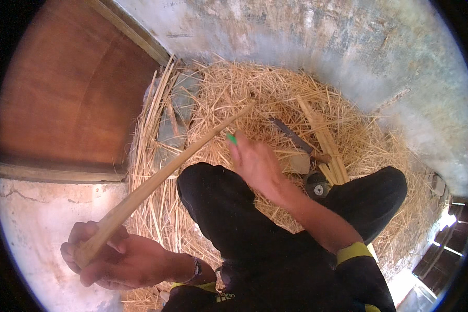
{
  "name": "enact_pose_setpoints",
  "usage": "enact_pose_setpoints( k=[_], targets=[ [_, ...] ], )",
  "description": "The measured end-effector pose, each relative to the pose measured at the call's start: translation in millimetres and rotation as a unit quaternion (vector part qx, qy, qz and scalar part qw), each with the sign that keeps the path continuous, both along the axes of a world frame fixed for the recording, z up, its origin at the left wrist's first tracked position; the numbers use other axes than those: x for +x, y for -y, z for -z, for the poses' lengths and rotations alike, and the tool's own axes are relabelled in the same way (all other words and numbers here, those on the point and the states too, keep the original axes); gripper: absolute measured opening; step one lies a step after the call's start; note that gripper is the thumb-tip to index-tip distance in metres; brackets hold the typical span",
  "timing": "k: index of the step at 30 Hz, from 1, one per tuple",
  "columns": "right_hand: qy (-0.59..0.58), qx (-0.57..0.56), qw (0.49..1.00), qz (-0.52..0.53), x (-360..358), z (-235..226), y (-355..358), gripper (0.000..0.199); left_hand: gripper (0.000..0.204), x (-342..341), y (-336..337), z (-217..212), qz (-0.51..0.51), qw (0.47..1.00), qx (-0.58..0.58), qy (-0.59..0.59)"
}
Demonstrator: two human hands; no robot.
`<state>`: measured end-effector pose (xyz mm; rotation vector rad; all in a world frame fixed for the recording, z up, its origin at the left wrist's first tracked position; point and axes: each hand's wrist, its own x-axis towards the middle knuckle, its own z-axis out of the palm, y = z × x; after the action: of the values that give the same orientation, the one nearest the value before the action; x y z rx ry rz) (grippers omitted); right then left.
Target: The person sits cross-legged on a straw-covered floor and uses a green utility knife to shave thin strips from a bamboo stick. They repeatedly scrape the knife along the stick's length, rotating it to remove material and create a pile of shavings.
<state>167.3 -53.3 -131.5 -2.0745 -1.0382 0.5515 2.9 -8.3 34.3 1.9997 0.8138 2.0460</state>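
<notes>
My left hand is wrapped round the thick near end of a long pale wooden stick. The stick slants up and away to the right, its thin tip over the straw. Close beside its far part, my right hand is closed, with a small green piece showing at its fingers. The rest of what it grips is hidden. Beyond that hand, a knife with a dark blade and brown handle lies on the straw.
Loose straw covers the floor round my bent legs. Split wooden strips, a flat stone and a round black object lie to the right. A brown door and a stained wall stand close.
</notes>
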Motion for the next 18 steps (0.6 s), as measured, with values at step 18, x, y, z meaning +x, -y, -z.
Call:
enact_pose_setpoints(
  k=[18],
  targets=[
    [-0.081,0.209,0.97,-0.098,-46.1,-120.3,56.5,0.023,0.04,7.9,9.4,3.5,0.026,0.998,-0.008,0.06]
  ],
)
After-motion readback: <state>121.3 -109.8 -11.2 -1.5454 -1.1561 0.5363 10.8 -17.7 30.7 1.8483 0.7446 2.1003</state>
